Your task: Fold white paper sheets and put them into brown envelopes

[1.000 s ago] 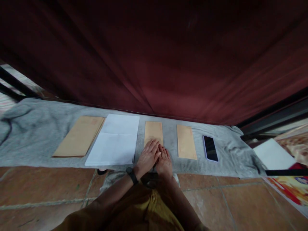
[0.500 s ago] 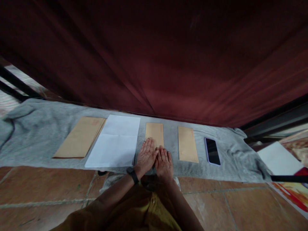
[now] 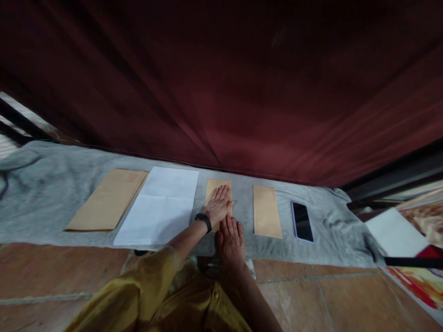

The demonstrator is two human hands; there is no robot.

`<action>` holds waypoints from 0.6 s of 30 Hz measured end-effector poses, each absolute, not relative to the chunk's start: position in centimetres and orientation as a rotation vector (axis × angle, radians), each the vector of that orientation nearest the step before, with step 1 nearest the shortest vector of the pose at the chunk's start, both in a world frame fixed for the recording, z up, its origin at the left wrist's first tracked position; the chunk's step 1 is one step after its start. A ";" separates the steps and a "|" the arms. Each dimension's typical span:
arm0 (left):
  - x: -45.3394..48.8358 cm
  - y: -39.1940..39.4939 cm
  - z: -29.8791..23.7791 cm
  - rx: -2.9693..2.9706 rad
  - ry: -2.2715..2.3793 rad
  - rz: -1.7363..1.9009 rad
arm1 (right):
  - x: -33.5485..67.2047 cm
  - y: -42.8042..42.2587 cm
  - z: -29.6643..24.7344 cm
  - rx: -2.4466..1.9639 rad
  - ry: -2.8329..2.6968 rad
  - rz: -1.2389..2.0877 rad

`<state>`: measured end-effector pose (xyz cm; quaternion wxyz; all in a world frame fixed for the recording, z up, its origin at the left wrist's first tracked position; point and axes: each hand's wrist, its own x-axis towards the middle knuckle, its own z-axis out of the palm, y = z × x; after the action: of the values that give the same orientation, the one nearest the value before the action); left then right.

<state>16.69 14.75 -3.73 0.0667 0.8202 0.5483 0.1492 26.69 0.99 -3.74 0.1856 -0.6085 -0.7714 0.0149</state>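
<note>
A small brown envelope [image 3: 211,186] lies on the grey cloth straight in front of me, partly covered by my hands. My left hand [image 3: 219,204], with a dark band on its wrist, is laid flat across the middle of it. Just nearer to me, my right hand [image 3: 231,240] rests palm down at the envelope's lower end, fingers stretched out. Another small envelope [image 3: 267,212] is to the right, touched by neither hand. Left of my hands is a stack of creased white paper [image 3: 161,207], and beside that, larger brown envelopes [image 3: 107,200].
A phone [image 3: 302,221] in a light purple case lies right of the envelopes. The grey cloth [image 3: 242,180] covers a narrow surface before a dark red curtain [image 3: 221,101]. Floor tiles [image 3: 294,295] show below. A white sheet [image 3: 396,233] is at far right.
My left hand has moved forward, up over the middle of the small envelope. My right hand stays near its lower end. The view has shifted slightly.
</note>
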 end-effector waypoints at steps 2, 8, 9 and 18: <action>16.1 15.0 -3.7 2.454 1.695 0.441 | 26.7 0.9 -3.5 -1.720 -2.175 0.044; 14.4 15.3 -3.1 2.382 1.831 0.402 | 26.8 1.0 -3.5 -1.737 -2.194 0.079; 14.2 14.9 -2.9 2.352 1.876 0.401 | 26.8 1.0 -3.6 -1.737 -2.197 0.080; 12.6 2.8 -3.5 2.502 1.714 0.543 | 27.2 1.0 -4.2 -1.700 -2.234 0.033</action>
<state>12.60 2.79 -3.47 0.0299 0.8117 0.5561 0.1762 27.19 0.99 -4.17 0.1662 -0.5972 -0.7846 0.0115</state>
